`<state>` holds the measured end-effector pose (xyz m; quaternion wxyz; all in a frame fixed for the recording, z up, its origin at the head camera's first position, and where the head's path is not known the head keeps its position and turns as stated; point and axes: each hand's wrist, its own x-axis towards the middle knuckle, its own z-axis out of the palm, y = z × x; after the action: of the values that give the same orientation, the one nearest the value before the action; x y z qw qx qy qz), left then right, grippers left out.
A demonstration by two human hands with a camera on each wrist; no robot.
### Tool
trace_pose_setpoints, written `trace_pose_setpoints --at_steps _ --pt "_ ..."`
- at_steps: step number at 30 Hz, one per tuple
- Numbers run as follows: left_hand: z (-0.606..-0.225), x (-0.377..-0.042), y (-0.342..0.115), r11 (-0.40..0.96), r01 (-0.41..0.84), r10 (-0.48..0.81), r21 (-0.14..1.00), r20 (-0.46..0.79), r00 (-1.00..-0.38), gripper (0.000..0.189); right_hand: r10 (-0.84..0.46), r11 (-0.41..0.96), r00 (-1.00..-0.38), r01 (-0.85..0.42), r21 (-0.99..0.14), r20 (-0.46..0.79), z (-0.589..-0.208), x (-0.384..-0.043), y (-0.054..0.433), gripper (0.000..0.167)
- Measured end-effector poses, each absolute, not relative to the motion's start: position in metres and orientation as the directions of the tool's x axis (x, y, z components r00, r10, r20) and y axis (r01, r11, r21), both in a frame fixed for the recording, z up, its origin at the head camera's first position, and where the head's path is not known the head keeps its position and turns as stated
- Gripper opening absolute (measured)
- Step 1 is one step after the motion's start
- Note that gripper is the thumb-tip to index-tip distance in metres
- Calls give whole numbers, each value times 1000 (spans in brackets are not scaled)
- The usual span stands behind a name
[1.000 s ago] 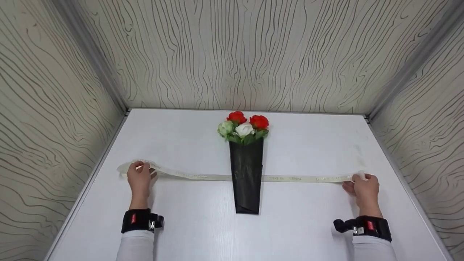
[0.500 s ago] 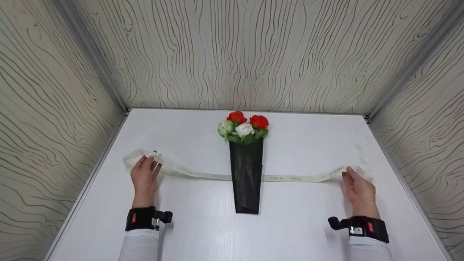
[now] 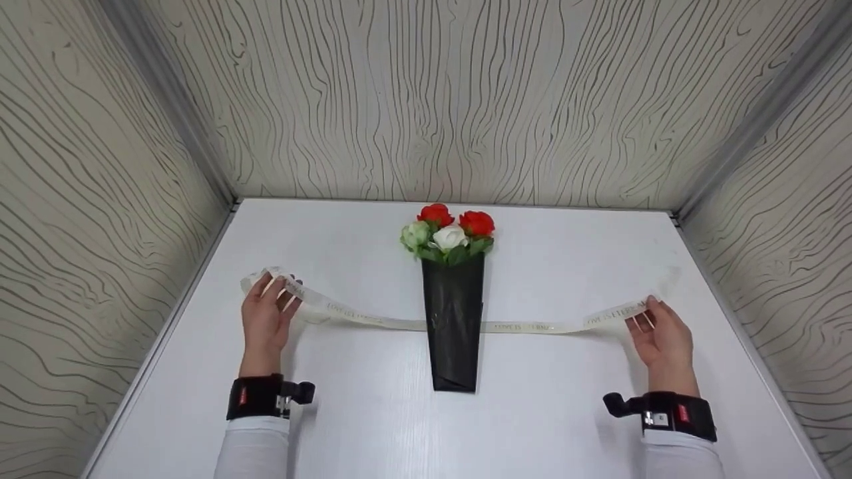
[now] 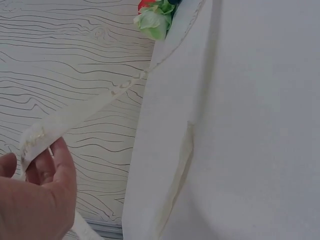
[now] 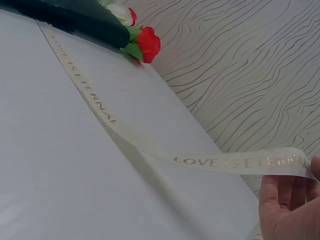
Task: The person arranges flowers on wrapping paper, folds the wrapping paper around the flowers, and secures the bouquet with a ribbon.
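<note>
A pale cream ribbon (image 3: 359,315) printed in gold with "LOVE IS ETERNAL" passes beneath a bouquet wrapped in black paper (image 3: 454,319). Red, white and pale green roses (image 3: 449,237) show at the bouquet's top. On the left, my left hand (image 3: 265,322) pinches the ribbon between thumb and fingers, and a loose tail hangs behind it. My right hand (image 3: 667,339) pinches the other side, thumb on top and fingers under, as the right wrist view shows. Both held stretches slope up off the table, while the middle lies flat by the wrap.
The bouquet lies on a white table (image 3: 373,426) with its flowers toward the back edge. Panels with a wood-grain pattern (image 3: 426,100) enclose the back and both sides. Black wrist straps with cameras (image 3: 679,416) sit on both forearms.
Both hands have lifted the ribbon's two sides higher off the table. My left hand has shifted slightly up and inward; my right hand now grips with palm turned inward. The bouquet stays put.
</note>
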<state>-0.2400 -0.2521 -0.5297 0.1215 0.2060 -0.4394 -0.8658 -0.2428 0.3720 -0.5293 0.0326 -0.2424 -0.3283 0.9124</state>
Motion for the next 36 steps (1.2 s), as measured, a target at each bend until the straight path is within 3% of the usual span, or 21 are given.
trace_pose_setpoints --at_steps 11,23,30,36 --pt "-499 -247 -245 -511 26 -358 859 -186 -915 51 262 -730 -919 12 -683 -296 -508 -255 366 32" --pt "-450 -266 -203 -363 130 -260 923 34 -965 36 328 -504 -943 -126 -855 -54 -455 -272 320 42" --pt "-428 -277 -167 -213 141 -96 967 123 -988 30 186 -385 -968 -228 -894 167 -422 -281 281 37" --pt "-425 -284 -132 -162 93 49 982 103 -994 27 -5 -283 -972 -224 -933 235 -404 -286 240 34"
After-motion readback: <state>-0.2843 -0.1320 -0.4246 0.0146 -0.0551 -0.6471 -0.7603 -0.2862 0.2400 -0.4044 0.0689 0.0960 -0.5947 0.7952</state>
